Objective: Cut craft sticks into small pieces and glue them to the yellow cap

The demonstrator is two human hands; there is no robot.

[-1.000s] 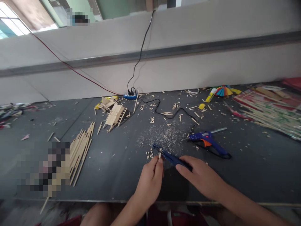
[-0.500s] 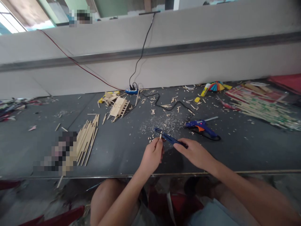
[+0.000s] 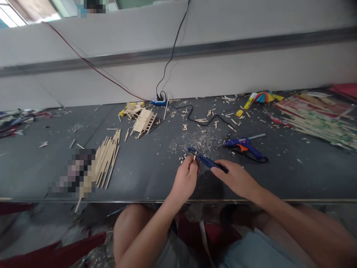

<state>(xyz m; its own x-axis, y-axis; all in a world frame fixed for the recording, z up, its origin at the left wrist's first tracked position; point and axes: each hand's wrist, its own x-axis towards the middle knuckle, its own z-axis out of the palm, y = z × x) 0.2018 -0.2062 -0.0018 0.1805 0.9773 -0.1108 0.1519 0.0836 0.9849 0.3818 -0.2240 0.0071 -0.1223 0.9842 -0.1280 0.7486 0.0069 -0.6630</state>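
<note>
My left hand [image 3: 185,178] pinches a short thin wooden stick [image 3: 195,155] between thumb and fingers. The stick's upper end is against a long, narrow dark blue tool [image 3: 205,160] that looks like a utility knife. My right hand [image 3: 237,176] is closed around the tool's near end, thumb lying along it, and its far tip points up and left. The blade cannot be made out. Both hands are just above the dark table's front part. Pale shavings and small cut bits [image 3: 200,143] lie just beyond the tool.
A blue glue gun [image 3: 248,146] lies to the right. At left are a bundle of wooden sticks [image 3: 107,158] and a small stick-built model [image 3: 143,121]. A blue power socket [image 3: 159,101] with cords sits by the wall. Green-marked sticks [image 3: 320,124] and a yellow glue stick [image 3: 249,101] lie farther right.
The view has tilted down and shifted slightly, so things appear higher and mostly farther right. Both hands keep their grips on the stick and the blue tool, with little other visible change.
</note>
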